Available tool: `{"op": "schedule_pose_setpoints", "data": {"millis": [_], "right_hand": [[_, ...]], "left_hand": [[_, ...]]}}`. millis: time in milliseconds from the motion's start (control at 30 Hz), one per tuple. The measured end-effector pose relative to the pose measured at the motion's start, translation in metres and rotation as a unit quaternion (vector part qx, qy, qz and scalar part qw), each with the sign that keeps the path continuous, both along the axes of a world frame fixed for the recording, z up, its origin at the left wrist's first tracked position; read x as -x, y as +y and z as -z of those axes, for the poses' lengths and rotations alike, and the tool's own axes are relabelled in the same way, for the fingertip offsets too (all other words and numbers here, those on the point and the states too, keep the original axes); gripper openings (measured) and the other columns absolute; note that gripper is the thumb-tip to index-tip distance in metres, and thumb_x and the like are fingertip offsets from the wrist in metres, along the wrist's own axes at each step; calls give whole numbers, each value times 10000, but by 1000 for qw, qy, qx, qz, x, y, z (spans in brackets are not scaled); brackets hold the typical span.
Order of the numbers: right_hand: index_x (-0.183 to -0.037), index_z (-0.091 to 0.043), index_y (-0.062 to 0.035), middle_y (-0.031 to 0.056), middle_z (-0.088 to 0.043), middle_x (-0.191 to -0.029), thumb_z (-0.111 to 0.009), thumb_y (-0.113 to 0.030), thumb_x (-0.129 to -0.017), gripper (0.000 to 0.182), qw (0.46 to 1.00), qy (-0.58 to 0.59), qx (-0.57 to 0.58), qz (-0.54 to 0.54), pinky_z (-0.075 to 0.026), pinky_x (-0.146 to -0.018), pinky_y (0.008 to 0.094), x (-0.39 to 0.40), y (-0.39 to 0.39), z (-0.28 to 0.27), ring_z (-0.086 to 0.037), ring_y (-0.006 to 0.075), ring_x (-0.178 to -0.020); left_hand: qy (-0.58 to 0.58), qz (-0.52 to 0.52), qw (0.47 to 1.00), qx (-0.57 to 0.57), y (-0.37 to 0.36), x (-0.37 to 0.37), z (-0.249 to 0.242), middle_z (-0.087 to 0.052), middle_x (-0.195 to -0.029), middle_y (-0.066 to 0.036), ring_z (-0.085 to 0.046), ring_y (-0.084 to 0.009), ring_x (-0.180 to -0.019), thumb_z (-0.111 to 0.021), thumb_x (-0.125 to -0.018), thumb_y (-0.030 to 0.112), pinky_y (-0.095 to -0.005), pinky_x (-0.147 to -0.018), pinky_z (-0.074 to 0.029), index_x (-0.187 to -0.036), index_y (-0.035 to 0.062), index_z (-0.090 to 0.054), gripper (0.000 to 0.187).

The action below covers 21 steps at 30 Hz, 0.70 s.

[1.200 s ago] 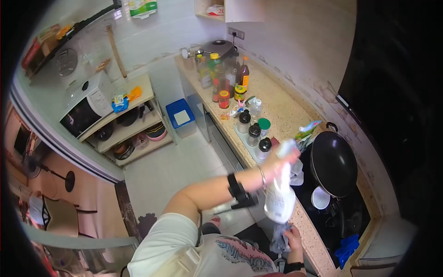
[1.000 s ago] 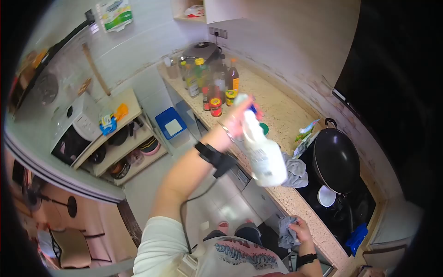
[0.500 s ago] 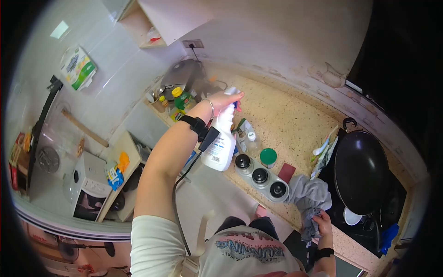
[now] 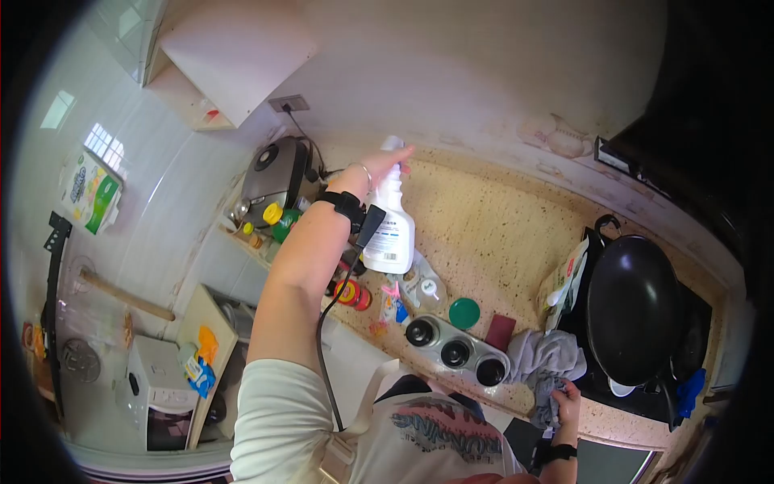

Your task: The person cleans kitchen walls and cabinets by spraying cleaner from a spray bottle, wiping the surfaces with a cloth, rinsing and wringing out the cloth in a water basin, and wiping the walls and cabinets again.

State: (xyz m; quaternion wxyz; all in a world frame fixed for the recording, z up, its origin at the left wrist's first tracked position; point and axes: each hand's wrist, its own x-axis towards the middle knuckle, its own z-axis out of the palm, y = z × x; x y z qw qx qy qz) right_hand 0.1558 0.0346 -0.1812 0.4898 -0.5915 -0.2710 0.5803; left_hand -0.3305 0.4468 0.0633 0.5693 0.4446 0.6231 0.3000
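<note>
My left hand [image 4: 389, 168] is closed round the neck of a white spray bottle [image 4: 391, 242], just below its spray head. The bottle is nearly upright over the counter, its label facing me. Just past its base lies a clear plastic bottle [image 4: 425, 289]. At the lower right, my right hand [image 4: 567, 401] grips one end of a bunched grey cloth [image 4: 548, 363]. The rest of that cloth lies on the counter edge beside a rack of black-lidded jars [image 4: 455, 352]. A green lid [image 4: 464, 313] and a dark red block [image 4: 500, 331] are near the jars.
A black wok [image 4: 633, 310] sits on the stove to the right, with a blue cloth [image 4: 690, 393] by its handle. A rice cooker [image 4: 274, 173], yellow-capped bottles [image 4: 278, 219] and a red-lidded jar [image 4: 352, 295] stand on the left. The speckled counter [image 4: 484, 218] runs along the wall.
My left hand has carried the spray bottle farther over the counter, toward the wall. The head view has shifted, showing more of the rice cooker. My right hand still holds the grey cloth.
</note>
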Motion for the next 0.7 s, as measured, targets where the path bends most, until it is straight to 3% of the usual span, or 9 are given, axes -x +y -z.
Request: {"op": "schedule_pose_setpoints", "data": {"millis": [233,300,433,533,700], "right_hand": [[-964,-603,10,33,-629,-770,-614,69,-659,310,999,-20,-1,48,-433,-620,214,3,-2,10,-558,92,-653],[-965,-603,8,32,-626,-764,-617,67,-655,316,997,-37,-11,60,-429,-607,214,0,-5,22,-553,90,-638],[-957,-604,0,26,-622,-757,-610,61,-653,310,997,-20,-11,80,-427,-608,218,4,-5,21,-543,85,-636],[-930,-613,0,24,-621,-748,-597,68,-639,299,995,-35,-28,85,-436,-607,223,7,-5,21,-553,96,-633],[-965,-599,20,-2,-591,-689,-601,39,-631,335,994,-65,-26,81,-404,-547,208,5,-4,26,-504,72,-561]], "left_hand": [[3,-48,990,-129,53,-15,-26,-543,-642,-25,-506,-133,-529,-703,-741,334,-306,-466,-429,-792,84,-536,305],[24,-40,976,-212,62,-22,-30,-558,-685,-47,-525,-159,-577,-689,-731,367,-325,-518,-438,-808,50,-555,352],[105,-98,915,-376,75,-27,-52,-582,-730,-79,-549,-187,-625,-681,-722,365,-328,-590,-446,-855,26,-558,384],[17,-264,841,-471,104,-17,-69,-547,-665,-39,-497,-148,-599,-711,-724,267,-303,-554,-420,-809,49,-544,288],[18,-233,819,-524,86,-21,-141,-560,-690,-34,-497,-133,-629,-715,-720,269,-299,-572,-420,-790,49,-547,285]]}}
